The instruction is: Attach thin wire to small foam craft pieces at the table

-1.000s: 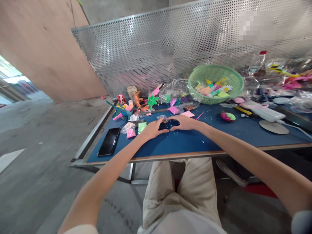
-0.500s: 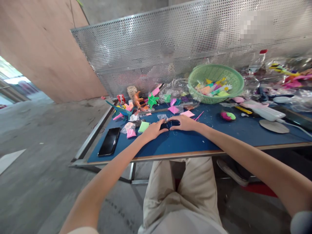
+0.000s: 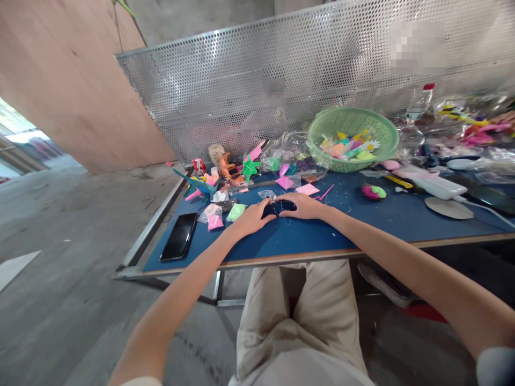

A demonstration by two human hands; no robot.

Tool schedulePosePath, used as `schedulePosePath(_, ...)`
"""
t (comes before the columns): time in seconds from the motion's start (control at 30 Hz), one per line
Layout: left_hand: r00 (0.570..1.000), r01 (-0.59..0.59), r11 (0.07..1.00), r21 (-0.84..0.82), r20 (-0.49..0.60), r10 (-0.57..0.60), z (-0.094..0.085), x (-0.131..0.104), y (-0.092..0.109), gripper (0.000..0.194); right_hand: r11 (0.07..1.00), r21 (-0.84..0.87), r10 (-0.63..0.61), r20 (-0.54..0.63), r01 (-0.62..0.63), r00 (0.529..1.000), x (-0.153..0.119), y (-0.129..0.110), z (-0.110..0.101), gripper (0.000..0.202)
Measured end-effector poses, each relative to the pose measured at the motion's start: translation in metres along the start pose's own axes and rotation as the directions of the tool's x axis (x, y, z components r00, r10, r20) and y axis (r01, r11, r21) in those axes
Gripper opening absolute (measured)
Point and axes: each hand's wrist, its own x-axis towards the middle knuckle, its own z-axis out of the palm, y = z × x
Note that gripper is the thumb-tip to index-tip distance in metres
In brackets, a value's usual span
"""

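My left hand (image 3: 252, 218) rests on the blue tabletop with thumb and fingers apart in a curve. Facing it, my right hand (image 3: 303, 207) makes a similar curve, its thumb also apart from the fingers. A dark shaded patch and thin pale threads (image 3: 286, 220) show between the hands; anything small under the fingertips is hidden. Just beyond the fingers lies a clear crumpled plastic bag (image 3: 266, 194). To the left of my left hand is a light green packet (image 3: 236, 212). Flat pink packets (image 3: 307, 190) lie beyond my right hand.
A black phone (image 3: 179, 236) lies at the left. Behind are modelled clay figures (image 3: 250, 169) and a green basket (image 3: 354, 115) of colourful pieces. At the right lie a magenta and green lump (image 3: 373, 192), a white device with a cable (image 3: 438, 185) and a grey disc (image 3: 448, 208).
Both hands keep nearly the same place and pose on the table. The view has shifted slightly.
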Motion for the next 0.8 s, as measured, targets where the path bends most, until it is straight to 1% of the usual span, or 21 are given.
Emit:
schedulePosePath(0.1, 1.0, -0.012, 0.998, -0.06, 0.018, 0.013, 0.003, 0.0, -0.003, 0.062, 1.0, 0.01, -0.012, 0.009, 0.012, 1.0, 0.002, 0.002, 0.0, 0.056)
schedulePosePath(0.23, 1.0, -0.02, 0.998, -0.066, 0.021, 0.021, 0.008, 0.0, -0.006, 0.063, 1.0, 0.002, -0.016, 0.016, 0.016, 1.0, 0.003, 0.002, 0.0, 0.056)
schedulePosePath(0.3, 0.999, -0.035, 0.998, -0.061, 0.013, 0.036, 0.006, -0.001, -0.004, 0.064, 1.0, 0.004, -0.023, 0.016, 0.023, 1.0, 0.002, 0.001, 0.0, 0.056)
schedulePosePath(0.33, 0.999, -0.05, 0.997, -0.061, -0.004, 0.05, 0.003, -0.002, -0.003, 0.064, 1.0, 0.006, -0.025, 0.016, 0.025, 1.0, 0.002, 0.001, 0.0, 0.057)
schedulePosePath(0.4, 0.993, -0.091, 0.994, -0.058, -0.076, 0.086, -0.007, -0.006, -0.003, 0.059, 1.0, 0.01, -0.018, 0.016, 0.018, 1.0, 0.001, -0.001, -0.002, 0.057)
schedulePosePath(0.47, 0.979, -0.114, 0.992, -0.046, -0.176, 0.104, -0.022, -0.01, -0.006, 0.045, 1.0, 0.006, -0.021, 0.032, 0.021, 0.999, 0.001, -0.001, -0.005, 0.057)
schedulePosePath(0.5, 0.975, -0.124, 0.992, -0.031, -0.189, 0.116, -0.03, -0.013, -0.01, 0.039, 0.999, -0.006, -0.039, 0.049, 0.039, 0.998, 0.002, 0.0, -0.008, 0.056)
schedulePosePath(0.53, 0.975, -0.14, 0.99, -0.012, -0.177, 0.135, -0.038, -0.015, -0.015, 0.035, 0.997, -0.027, -0.065, 0.076, 0.067, 0.995, 0.004, 0.0, -0.012, 0.054)
schedulePosePath(0.57, 0.977, -0.169, 0.986, 0.006, -0.13, 0.168, -0.045, -0.017, -0.02, 0.034, 0.993, -0.054, -0.1, 0.113, 0.107, 0.988, 0.007, 0.001, -0.017, 0.051)
schedulePosePath(0.63, 0.971, -0.24, 0.971, 0.006, 0.006, 0.239, -0.053, -0.021, -0.03, 0.031, 0.978, -0.125, -0.137, 0.215, 0.167, 0.967, 0.015, 0.001, -0.028, 0.043)
schedulePosePath(0.7, 0.956, -0.275, 0.961, -0.014, 0.099, 0.275, -0.055, -0.023, -0.037, 0.029, 0.968, -0.163, -0.135, 0.301, 0.19, 0.944, 0.023, 0.0, -0.038, 0.031)
schedulePosePath(0.8, 0.938, -0.305, 0.951, -0.049, 0.157, 0.309, -0.05, -0.024, -0.038, 0.028, 0.95, -0.202, -0.144, 0.392, 0.238, 0.909, 0.029, -0.007, -0.046, 0.026)
